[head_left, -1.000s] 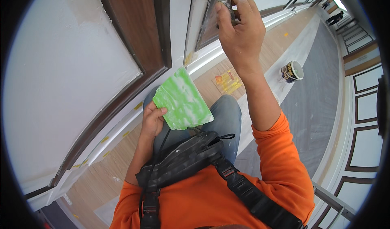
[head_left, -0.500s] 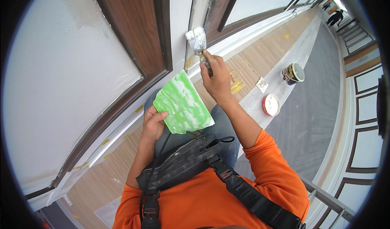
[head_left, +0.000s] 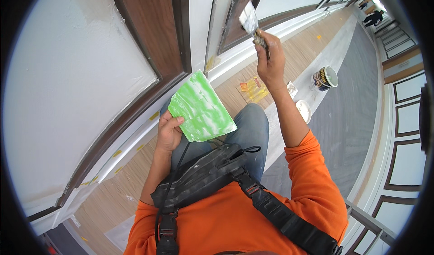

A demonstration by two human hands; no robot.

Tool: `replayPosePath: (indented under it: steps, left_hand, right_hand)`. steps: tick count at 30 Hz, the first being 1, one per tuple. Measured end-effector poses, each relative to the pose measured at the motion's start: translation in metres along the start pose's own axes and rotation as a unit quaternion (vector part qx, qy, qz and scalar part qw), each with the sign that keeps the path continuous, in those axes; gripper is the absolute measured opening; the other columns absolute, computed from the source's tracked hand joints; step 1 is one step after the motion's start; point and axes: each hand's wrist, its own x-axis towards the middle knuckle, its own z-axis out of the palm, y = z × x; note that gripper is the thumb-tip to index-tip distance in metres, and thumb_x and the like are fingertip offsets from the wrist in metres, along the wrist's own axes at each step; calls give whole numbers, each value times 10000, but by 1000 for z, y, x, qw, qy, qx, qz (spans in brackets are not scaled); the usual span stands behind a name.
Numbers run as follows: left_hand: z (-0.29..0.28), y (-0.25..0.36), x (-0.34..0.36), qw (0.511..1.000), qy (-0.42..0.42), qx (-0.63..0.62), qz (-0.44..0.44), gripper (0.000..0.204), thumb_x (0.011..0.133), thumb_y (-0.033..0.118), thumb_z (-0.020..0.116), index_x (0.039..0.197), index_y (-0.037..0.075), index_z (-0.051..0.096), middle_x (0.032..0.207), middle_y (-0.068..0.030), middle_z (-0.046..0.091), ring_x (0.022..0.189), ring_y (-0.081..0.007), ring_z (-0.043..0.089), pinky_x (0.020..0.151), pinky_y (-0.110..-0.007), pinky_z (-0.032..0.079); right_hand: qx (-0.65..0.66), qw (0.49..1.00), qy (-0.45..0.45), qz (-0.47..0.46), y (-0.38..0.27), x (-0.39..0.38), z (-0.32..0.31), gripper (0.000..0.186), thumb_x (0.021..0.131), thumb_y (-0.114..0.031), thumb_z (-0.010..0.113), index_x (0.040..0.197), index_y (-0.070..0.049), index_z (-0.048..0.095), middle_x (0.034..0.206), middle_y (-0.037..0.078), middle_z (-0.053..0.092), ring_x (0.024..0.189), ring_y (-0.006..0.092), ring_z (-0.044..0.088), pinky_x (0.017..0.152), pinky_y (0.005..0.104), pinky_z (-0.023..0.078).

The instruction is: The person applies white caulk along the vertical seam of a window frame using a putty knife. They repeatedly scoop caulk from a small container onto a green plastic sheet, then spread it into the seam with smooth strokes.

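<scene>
My left hand (head_left: 170, 132) grips the lower left corner of a bright green plastic board (head_left: 202, 106) smeared with white filler; the thumb lies on its top face. My right hand (head_left: 272, 61) is closed round the handle of a putty knife (head_left: 249, 19). Its wide blade is coated in white and points up and to the left, apart from the wall. The board and the knife do not touch. Between them stands a white door frame strip (head_left: 199, 28) beside a dark brown wood panel (head_left: 156, 24).
A labelled bucket (head_left: 324, 78) and a tub of white paste (head_left: 303, 111), partly behind my right forearm, stand on the floor sheet. Yellow plastic packaging (head_left: 253, 89) lies near my knee. A metal ladder rail (head_left: 368, 219) is at lower right. A person (head_left: 373, 18) is far down the corridor.
My right hand has swung away to the right and up with the putty knife, off the door frame strip. The green board has shifted slightly upward in my left hand.
</scene>
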Motion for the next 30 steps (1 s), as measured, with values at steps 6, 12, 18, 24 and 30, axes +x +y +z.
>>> replayPosePath:
  steps: [6, 12, 18, 24, 30]
  left_hand:
    - [-3, 1, 2, 1000, -4, 4, -11, 510, 851, 39, 584, 1349, -58, 529, 1263, -165, 665, 1130, -251, 666, 1026, -378, 514]
    - [9, 9, -1, 1000, 24, -19, 5, 459, 850, -3, 572, 1307, -47, 570, 1230, -149, 682, 1113, -238, 671, 1010, -370, 516]
    - [1, 4, 2, 1000, 13, -10, 6, 488, 836, 21, 573, 1318, -57, 560, 1247, -168, 673, 1121, -252, 669, 1015, -378, 516]
    - [1, -2, -4, 998, 19, -36, 44, 498, 836, 22, 571, 1328, -60, 554, 1256, -165, 668, 1143, -254, 657, 1027, -385, 503]
    - [1, -5, -7, 996, 30, -26, 85, 522, 821, 61, 579, 1327, -64, 556, 1254, -161, 667, 1140, -261, 654, 1034, -393, 495]
  right_hand:
    - [21, 999, -2, 29, -25, -21, 17, 385, 892, 17, 671, 1267, -60, 628, 1135, 168, 651, 911, 284, 682, 726, 350, 561]
    - [13, 995, 98, -30, -73, 60, 9, 377, 857, -6, 714, 1227, -56, 665, 1040, 139, 658, 807, 257, 664, 678, 338, 546]
    - [-40, 996, 78, -12, -93, 92, 5, 344, 885, -88, 733, 1228, -90, 709, 918, 56, 661, 687, 117, 594, 567, 250, 478]
    - [-46, 998, 51, -10, -73, 53, 20, 396, 856, -26, 719, 1246, -72, 664, 1014, 145, 644, 798, 275, 676, 691, 357, 556]
    - [-6, 998, 0, 68, -53, -28, 54, 426, 884, -19, 698, 1299, -76, 620, 1084, 155, 632, 824, 288, 691, 656, 352, 572]
